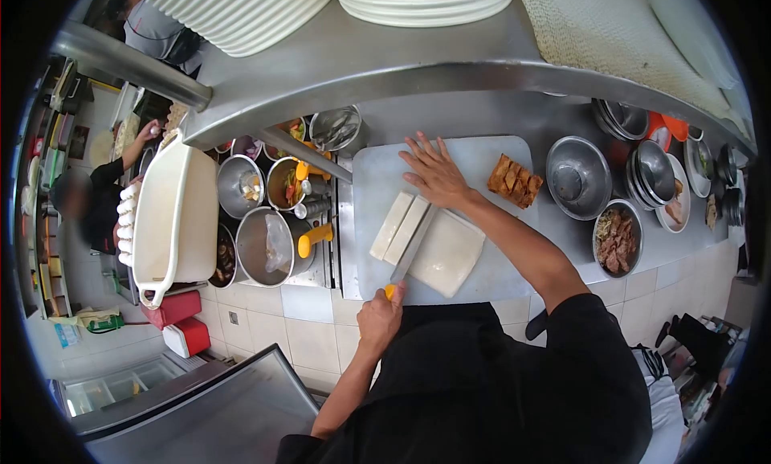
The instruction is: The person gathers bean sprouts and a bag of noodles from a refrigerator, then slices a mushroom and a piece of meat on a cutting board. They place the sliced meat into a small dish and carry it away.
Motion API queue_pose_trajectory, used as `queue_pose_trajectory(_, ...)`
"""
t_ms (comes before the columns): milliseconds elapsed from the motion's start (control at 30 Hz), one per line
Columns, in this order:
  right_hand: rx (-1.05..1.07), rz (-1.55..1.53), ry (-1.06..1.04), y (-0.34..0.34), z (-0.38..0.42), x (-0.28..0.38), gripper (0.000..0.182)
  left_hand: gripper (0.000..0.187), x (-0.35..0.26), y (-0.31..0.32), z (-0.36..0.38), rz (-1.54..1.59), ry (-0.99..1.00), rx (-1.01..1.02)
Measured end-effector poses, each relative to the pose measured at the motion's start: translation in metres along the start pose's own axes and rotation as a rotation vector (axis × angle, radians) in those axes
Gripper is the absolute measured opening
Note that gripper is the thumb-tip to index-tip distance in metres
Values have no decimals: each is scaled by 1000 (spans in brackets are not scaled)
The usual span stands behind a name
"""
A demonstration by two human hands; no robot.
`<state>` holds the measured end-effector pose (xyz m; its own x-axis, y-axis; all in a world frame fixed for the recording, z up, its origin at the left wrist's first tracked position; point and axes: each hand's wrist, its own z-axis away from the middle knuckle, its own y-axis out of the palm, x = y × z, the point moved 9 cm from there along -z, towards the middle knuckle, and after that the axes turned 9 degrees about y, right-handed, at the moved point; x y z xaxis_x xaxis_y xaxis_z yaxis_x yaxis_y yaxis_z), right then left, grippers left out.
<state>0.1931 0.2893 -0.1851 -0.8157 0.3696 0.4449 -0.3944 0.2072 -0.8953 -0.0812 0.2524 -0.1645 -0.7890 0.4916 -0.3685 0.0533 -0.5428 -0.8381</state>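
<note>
My left hand [379, 318] grips a knife [414, 245] by its yellow handle. The blade lies along a cut in a smooth white slab [448, 255], with two narrow strips [395, 227] on its left side. My right hand [435, 171] is spread, palm down, at the far end of the blade, with its fingers over the cutting board [377, 163]. To the right of that hand, a browned block scored into pieces [515, 181] sits on the same board.
Metal bowls [578, 177], one with cooked meat [617, 239], stand at the right. Left of the board are pots [265, 247] and a cream tub [181, 215]. A steel shelf [401, 72] with stacked plates [422, 2] overhangs the counter. A person [104, 187] works at far left.
</note>
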Motion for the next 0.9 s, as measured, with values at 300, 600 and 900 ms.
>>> queue_pose_trajectory(300,69,-36,55,-17,19,6,57,80,-6,-2,23,259,-79,233)
queue_pose_trajectory(600,74,13,84,-2,32,-12,54,78,0,16,14,141,-67,321)
queue_pose_trajectory(900,-83,-12,31,-15,44,-13,52,71,-10,20,21,-33,30,73)
